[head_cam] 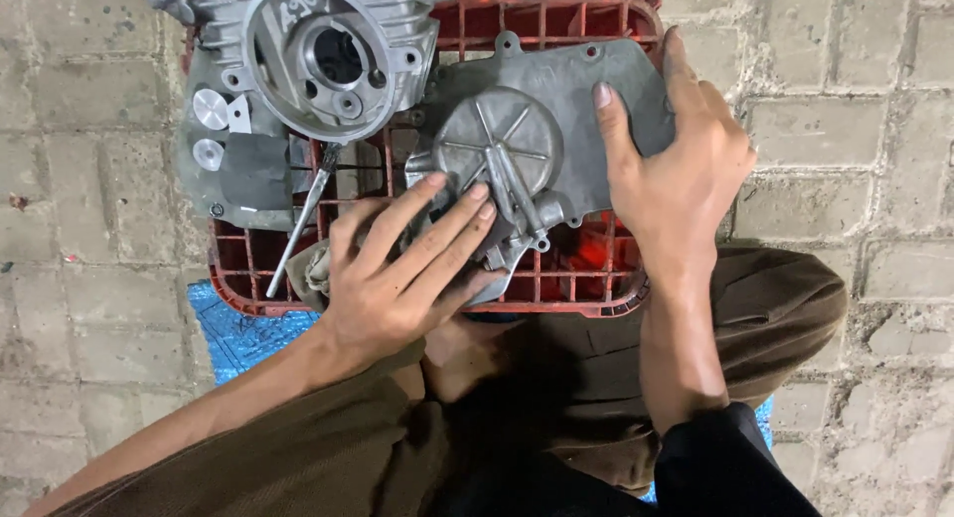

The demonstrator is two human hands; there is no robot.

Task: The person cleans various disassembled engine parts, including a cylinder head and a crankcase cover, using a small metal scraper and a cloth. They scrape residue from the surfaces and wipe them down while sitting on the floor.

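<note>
The person wears brown trousers (775, 308), a dark sleeve (725, 467) on the right arm, the left forearm bare.
</note>
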